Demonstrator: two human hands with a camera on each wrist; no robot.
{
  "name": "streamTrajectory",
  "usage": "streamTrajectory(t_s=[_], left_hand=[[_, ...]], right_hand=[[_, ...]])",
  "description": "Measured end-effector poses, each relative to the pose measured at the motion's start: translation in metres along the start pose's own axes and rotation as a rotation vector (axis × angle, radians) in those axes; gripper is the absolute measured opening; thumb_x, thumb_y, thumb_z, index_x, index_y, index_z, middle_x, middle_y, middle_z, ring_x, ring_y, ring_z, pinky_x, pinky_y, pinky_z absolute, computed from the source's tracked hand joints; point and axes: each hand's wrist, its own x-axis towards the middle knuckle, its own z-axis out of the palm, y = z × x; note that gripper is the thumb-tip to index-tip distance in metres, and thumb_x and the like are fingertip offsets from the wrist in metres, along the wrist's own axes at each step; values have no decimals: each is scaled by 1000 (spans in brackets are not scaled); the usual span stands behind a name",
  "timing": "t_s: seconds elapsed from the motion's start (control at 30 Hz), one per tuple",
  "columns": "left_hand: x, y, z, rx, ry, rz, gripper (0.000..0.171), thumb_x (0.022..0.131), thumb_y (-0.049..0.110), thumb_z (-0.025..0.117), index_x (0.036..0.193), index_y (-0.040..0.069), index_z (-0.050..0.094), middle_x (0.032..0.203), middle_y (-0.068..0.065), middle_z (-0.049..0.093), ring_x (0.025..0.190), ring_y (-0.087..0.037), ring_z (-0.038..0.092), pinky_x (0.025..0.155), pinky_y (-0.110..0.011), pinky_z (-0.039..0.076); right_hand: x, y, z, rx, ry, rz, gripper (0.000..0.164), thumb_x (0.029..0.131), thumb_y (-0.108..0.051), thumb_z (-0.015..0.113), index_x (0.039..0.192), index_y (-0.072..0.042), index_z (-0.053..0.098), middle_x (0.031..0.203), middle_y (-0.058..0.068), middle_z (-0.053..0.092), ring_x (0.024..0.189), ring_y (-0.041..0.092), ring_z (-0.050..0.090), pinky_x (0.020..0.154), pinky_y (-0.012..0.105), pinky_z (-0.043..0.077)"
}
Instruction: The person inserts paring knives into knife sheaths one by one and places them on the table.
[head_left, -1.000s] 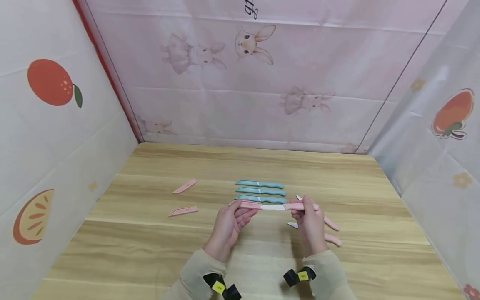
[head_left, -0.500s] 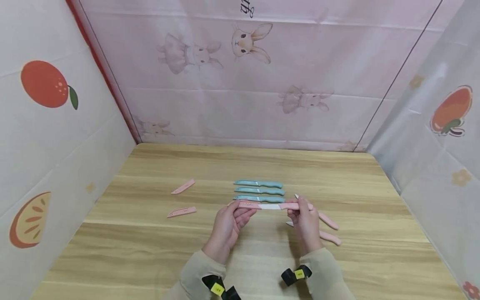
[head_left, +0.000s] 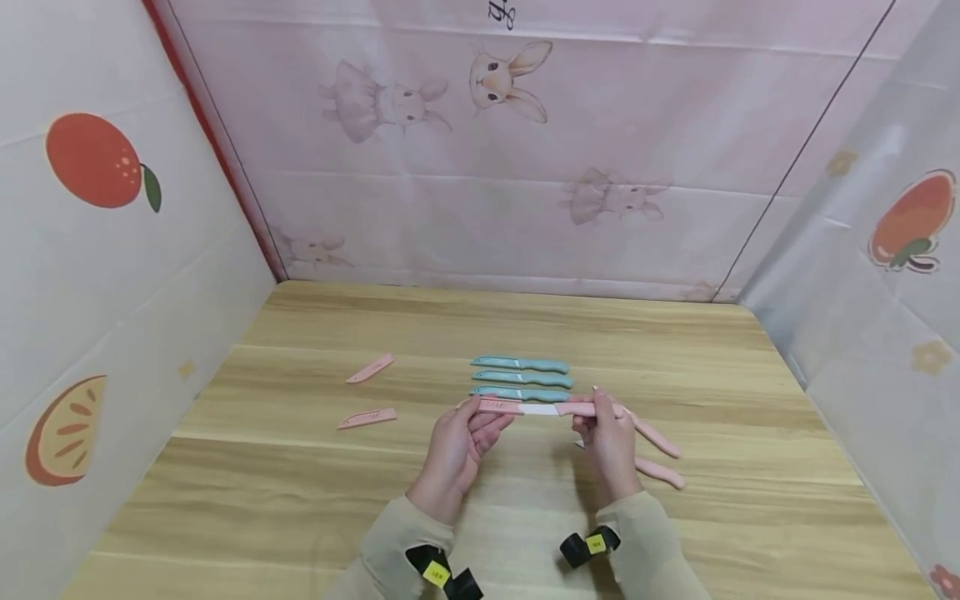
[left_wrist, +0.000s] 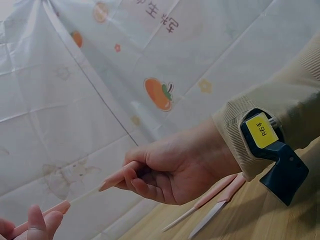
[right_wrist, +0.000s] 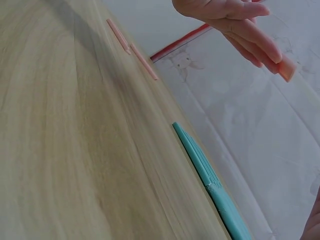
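Note:
In the head view my left hand (head_left: 452,446) pinches a pink knife sheath (head_left: 498,407) between thumb and fingers. Facing it, my right hand (head_left: 609,446) grips the pink handle of a paring knife (head_left: 573,409). Its white blade points left, with the tip inside the sheath's mouth and the rest bare. Both are held above the table, knife and sheath in one line. The left wrist view shows the right hand's curled fingers (left_wrist: 142,185) round the handle. In the right wrist view the sheath's end (right_wrist: 286,68) sticks out past the left fingertips.
Three blue sheathed knives (head_left: 521,378) lie in parallel just beyond the hands. Two pink sheaths (head_left: 370,369) rest on the wooden table (head_left: 262,500) at left. Two bare pink-handled knives (head_left: 660,472) lie by the right hand, partly hidden. Printed curtains stand around the table.
My right hand has moved a little left with the knife, and less of the white blade shows between handle and sheath. The left hand stays nearly still.

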Motion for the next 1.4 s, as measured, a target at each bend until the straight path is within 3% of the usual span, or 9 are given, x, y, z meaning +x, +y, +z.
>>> streamTrajectory(t_s=[0.17,0.4,0.7,0.83,0.93,1.13,1.2,1.33,1.4], left_hand=[[1,-1,0,4,-1,-2,38,92,22,35,114,-8,43,93,-17,61,87,-22,58,57,-15,48],[1,-2,1,-11,29,-15,41,91,24,37,116,-8,41,93,-17,61,87,-23,58,58,-16,49],[1,-3,1,-4,30,-16,39,92,23,33,117,-6,41,95,-16,61,89,-22,57,58,-16,48],[1,-3,0,-11,36,-12,41,91,25,36,117,-6,41,96,-17,60,89,-22,57,59,-17,49],[1,-4,0,-14,34,-10,42,91,26,38,117,-7,40,96,-17,60,89,-22,57,59,-16,49],[1,-5,0,-15,29,-5,42,91,26,37,117,-7,40,96,-17,60,89,-22,57,58,-16,48],[1,-5,0,-14,30,-7,41,92,25,36,116,-7,40,96,-17,60,89,-22,57,58,-15,48],[1,-5,0,-12,36,-16,39,93,23,33,116,-7,41,95,-17,60,88,-21,58,57,-15,48],[1,-5,0,-14,40,-20,39,92,24,34,115,-6,41,95,-17,60,88,-21,58,57,-15,48]], right_hand=[[-1,-1,3,-43,9,9,39,88,-28,44,82,7,60,78,13,62,51,8,51,47,19,46],[-9,-13,13,-34,-76,-28,36,91,-22,39,74,-1,62,76,9,63,48,6,49,43,18,43],[-12,-17,18,-42,-110,-95,39,91,-22,39,78,7,62,53,1,53,38,6,33,33,21,31],[-14,-20,21,-40,-118,-103,38,91,-21,39,78,7,62,54,2,54,37,5,29,33,22,27],[-19,-27,28,-53,-101,-95,38,91,-21,39,77,7,61,57,3,57,37,5,29,34,20,28],[-26,-37,38,-62,-58,-17,35,89,-26,43,72,0,59,44,0,44,37,6,28,36,18,30],[-26,-36,38,-66,-42,-5,35,89,-28,44,70,-2,58,44,1,43,38,7,28,37,18,30],[-13,-13,24,-78,-29,-58,34,88,-29,45,69,-3,56,44,3,43,37,8,27,36,19,30],[-10,-6,19,-72,-41,-83,33,88,-28,45,69,-3,57,47,4,50,37,7,28,35,19,31]])
